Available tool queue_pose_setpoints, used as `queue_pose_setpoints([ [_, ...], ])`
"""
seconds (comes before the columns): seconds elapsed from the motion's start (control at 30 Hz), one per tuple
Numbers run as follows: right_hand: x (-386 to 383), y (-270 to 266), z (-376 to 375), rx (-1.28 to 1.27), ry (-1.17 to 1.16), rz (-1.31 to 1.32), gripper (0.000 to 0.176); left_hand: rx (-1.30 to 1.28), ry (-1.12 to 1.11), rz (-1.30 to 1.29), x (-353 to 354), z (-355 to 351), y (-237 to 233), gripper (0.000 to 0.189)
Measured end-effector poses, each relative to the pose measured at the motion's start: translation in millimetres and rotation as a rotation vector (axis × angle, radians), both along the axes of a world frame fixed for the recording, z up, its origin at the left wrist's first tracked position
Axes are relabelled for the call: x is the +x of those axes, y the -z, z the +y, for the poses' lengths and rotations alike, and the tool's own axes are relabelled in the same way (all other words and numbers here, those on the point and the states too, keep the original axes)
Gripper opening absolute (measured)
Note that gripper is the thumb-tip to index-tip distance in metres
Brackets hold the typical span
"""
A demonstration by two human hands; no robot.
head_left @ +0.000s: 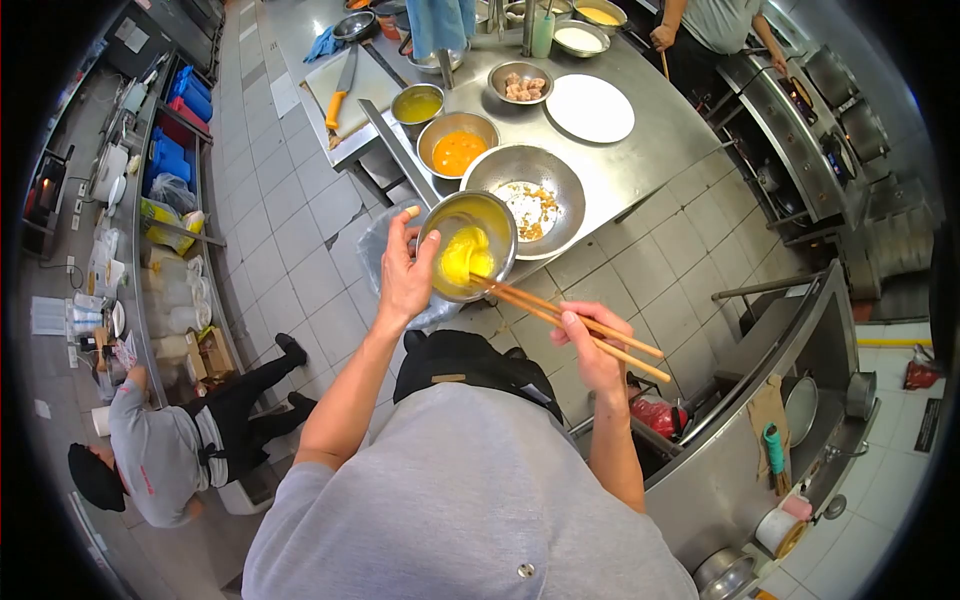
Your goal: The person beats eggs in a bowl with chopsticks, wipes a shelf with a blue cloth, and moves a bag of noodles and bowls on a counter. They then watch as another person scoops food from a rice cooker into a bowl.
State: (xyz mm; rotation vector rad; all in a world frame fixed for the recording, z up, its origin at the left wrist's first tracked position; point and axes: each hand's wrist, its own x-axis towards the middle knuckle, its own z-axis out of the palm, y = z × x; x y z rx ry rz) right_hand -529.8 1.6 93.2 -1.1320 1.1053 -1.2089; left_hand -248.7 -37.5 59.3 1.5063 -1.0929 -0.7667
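Note:
My left hand (408,268) holds a small metal bowl (505,222) by its side, tilted, with yellow beaten egg (466,255) inside. In my right hand (597,345) is a pair of wooden chopsticks (630,354), their tips in the egg. Just beyond the held bowl, a larger metal bowl (563,190) contains white powder and small orange-brown bits. Beside it are a bowl of orange liquid (459,152) and a metal pot of green-yellow liquid (417,105).
A steel table (660,130) carries a white plate (590,108), a bowl of meat pieces (520,84) and an orange-handled knife (340,95) on a board. One co-worker (165,450) stands at left shelves, another (715,25) by the stove.

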Motion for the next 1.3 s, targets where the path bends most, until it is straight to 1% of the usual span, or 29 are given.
queue_pose_setpoints([
  [0.03,-0.6,0.2,2.3,0.018,-0.059,-0.022,0.016,-0.004,0.005,-0.001,1.9,0.1,3.2,0.045],
  [0.07,-2.8,4.0,1.8,0.003,0.015,-0.141,0.016,-0.007,0.008,0.001,2.5,1.1,5.1,0.045],
  [0.17,-1.1,4.2,-2.7,-0.004,0.021,0.002,0.015,0.016,-0.009,-0.036,-1.8,3.4,-2.0,0.045],
  [0.3,-4.3,3.0,2.8,-0.018,0.148,-0.131,0.014,-0.009,0.001,0.027,-7.8,2.1,1.4,0.043],
  [0.33,-4.2,0.4,2.0,-0.044,0.185,-0.026,0.014,-0.026,-0.002,0.053,-10.8,1.5,1.9,0.042],
  [0.37,-7.4,-0.8,2.2,-0.033,0.097,-0.001,0.014,-0.044,-0.009,0.077,-13.0,1.3,2.2,0.042],
  [0.43,-13.8,-1.4,4.3,-0.007,-0.08,0.046,0.014,0.021,-0.002,0.006,-15.2,2.7,-2.4,0.041],
  [0.47,-15.1,4.2,5.7,0.031,0.016,-0.098,0.014,0.052,0.001,-0.029,-16.0,2.3,-5.6,0.04],
  [0.57,-17.5,-0.5,-0.9,0.005,0.135,0.038,0.016,0.03,-0.013,0.038,-24.1,1.3,-7.6,0.04],
  [0.6,-22.4,-1.8,-0.9,0.027,0.006,0.064,0.014,0.037,-0.009,0.018,-24.6,1.0,-5.8,0.04],
  [0.67,-27.5,6.7,1.3,0.01,0.07,-0.102,0.014,0.049,0.006,-0.023,-25.4,-1.5,-2.0,0.041],
  [0.7,-28.1,6.9,1.4,0.002,0.101,-0.184,0.014,0.047,0.004,-0.004,-28.1,-2.3,-4.1,0.041],
  [0.73,-26.4,6.3,-1.5,-0.043,0.212,-0.081,0.015,0.045,0.0,0.013,-31.4,-2.2,-7.6,0.041],
  [0.77,-28.2,4.2,-1.2,-0.025,0.128,-0.024,0.015,0.043,-0.005,0.029,-33.4,-1.8,-9.6,0.042],
  [0.83,-34.0,3.1,-1.1,0.009,-0.034,0.086,0.015,0.045,0.0,-0.035,-35.6,-2.9,-9.1,0.042],
  [0.87,-34.9,4.9,-2.1,-0.004,0.047,0.001,0.016,0.045,0.006,-0.067,-37.5,-4.4,-9.0,0.042],
  [0.93,-35.2,8.8,-2.7,-0.021,0.208,-0.168,0.016,0.037,0.013,-0.016,-39.7,-7.4,-2.1,0.042],
  [0.97,-37.5,6.9,-3.1,0.004,0.147,-0.087,0.016,0.03,0.015,0.009,-40.5,-9.1,-0.3,0.043],
  [1.03,-43.6,0.6,-5.0,0.049,0.02,0.07,0.016,0.043,0.007,-0.083,-51.7,-8.3,-14.9,0.043],
  [1.07,-47.0,2.8,-1.5,0.018,-0.001,0.048,0.016,0.048,0.006,-0.13,-56.5,-9.5,-20.6,0.043],
  [1.17,-55.6,7.6,-7.2,-0.073,0.273,-0.068,0.016,0.047,0.048,-0.065,-56.6,-18.5,-0.3,0.045],
  [1.2,-58.8,7.2,-8.2,-0.024,0.262,0.029,0.016,0.054,0.056,-0.061,-62.4,-20.6,-5.7,0.045],
  [1.27,-69.1,7.0,-2.6,-0.014,0.115,0.005,0.016,0.07,0.078,-0.052,-75.5,-23.1,-18.6,0.046],
  [1.3,-74.8,7.2,-1.3,-0.011,0.043,-0.006,0.016,0.036,0.085,-0.056,-79.7,-27.6,-16.6,0.047],
])
